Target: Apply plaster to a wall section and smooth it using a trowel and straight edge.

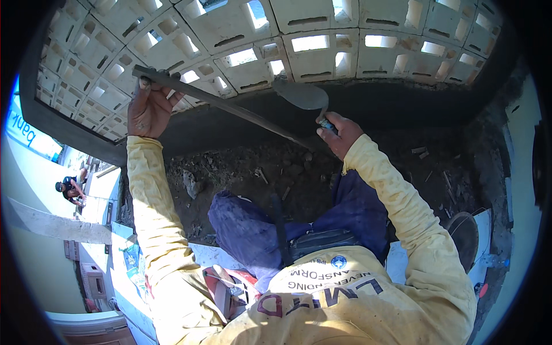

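Daylight glaring through block wall (310, 61), shadowed soil (244, 167), sunlit left sleeve (158, 210), fisheye-bent edges, black rim

A long, straight, greyish bar (238, 111) sloped from upper left down to lower right, gripped near its raised end. The trowel (303, 96) was held up by its bluish handle, above the bar's lower end and apart from it, its grey, rounded blade showing a broad face and pointing left.
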Demonstrator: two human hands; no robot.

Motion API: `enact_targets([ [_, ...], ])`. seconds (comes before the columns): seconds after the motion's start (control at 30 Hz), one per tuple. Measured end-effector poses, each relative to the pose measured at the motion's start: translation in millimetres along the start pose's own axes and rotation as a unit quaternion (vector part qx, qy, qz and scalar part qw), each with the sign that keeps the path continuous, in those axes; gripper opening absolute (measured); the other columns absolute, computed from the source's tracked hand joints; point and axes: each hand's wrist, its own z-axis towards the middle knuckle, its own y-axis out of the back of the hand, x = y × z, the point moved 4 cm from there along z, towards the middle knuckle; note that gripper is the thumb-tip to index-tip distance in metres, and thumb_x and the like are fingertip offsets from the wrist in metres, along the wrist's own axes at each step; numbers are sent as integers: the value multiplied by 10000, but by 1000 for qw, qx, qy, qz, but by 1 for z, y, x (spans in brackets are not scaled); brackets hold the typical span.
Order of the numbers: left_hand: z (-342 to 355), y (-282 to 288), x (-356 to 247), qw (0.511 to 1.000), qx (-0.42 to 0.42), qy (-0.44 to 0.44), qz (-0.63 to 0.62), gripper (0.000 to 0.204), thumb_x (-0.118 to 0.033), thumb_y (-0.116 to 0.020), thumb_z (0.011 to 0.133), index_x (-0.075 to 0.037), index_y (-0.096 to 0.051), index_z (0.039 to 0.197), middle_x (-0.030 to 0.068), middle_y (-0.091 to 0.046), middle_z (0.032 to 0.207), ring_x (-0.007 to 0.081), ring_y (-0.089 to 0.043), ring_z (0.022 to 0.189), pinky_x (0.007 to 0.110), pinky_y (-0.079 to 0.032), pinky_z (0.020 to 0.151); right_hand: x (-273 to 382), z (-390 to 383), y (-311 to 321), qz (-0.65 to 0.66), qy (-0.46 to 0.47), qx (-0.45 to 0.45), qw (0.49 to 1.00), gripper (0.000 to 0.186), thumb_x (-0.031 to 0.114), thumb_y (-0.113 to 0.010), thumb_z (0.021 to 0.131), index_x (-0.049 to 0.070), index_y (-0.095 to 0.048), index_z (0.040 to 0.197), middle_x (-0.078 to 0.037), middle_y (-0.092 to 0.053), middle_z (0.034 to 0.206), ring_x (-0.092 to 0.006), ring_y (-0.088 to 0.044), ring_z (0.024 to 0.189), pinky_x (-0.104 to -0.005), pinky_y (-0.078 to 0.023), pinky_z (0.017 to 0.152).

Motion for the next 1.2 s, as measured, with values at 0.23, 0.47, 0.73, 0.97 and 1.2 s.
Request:
enact_targets([
  [0.23, -18, 14, 5, 998, -28, -26, -50, 280, -291, -588, 864, -131, -569, 1093, 55, -624, 1061, 290, -482, 1172, 555, -344, 990, -23, -61, -73, 14, -87, 61, 994, 421, 275, -582, 826, -6, -515, 1133, -235, -584, 1017, -385, -568, 948, -395, -449, 822],
  [0.47, -18, 6, 10, 991, -98, -52, -77, 287, -286, -602, 854, -122, -566, 1087, 68, -546, 1189, 309, -474, 1181, 567, -367, 982, 77, -38, -66, 85, 52, 57, 993, 377, 250, -584, 828, -17, -528, 1090, -224, -601, 942, -383, -585, 874, -378, -462, 773],
  [0.73, -26, 4, 13, 978, -185, -76, -55, 311, -325, -562, 879, -166, -544, 1146, 69, -497, 1257, 267, -425, 1216, 506, -413, 921, 176, -8, -73, 103, 145, 6, 984, 349, 225, -586, 815, -38, -518, 1034, -252, -594, 897, -425, -572, 855, -463, -462, 736],
  [0.97, -32, 3, 21, 973, -205, -56, -85, 361, -375, -526, 891, -162, -516, 1183, 74, -490, 1261, 263, -434, 1191, 507, -405, 917, 227, 16, -77, 98, 176, -24, 979, 403, 242, -577, 819, -37, -518, 1104, -250, -593, 955, -416, -575, 897, -408, -467, 763],
  [1.2, -69, 19, 47, 964, -237, -67, -102, 360, -376, -528, 891, -143, -533, 1164, 99, -529, 1226, 302, -490, 1148, 527, -405, 934, 123, 21, -48, 147, 198, -74, 966, 360, 256, -585, 842, 13, -535, 1103, -107, -568, 768, -206, -554, 634, -314, -456, 624],
])
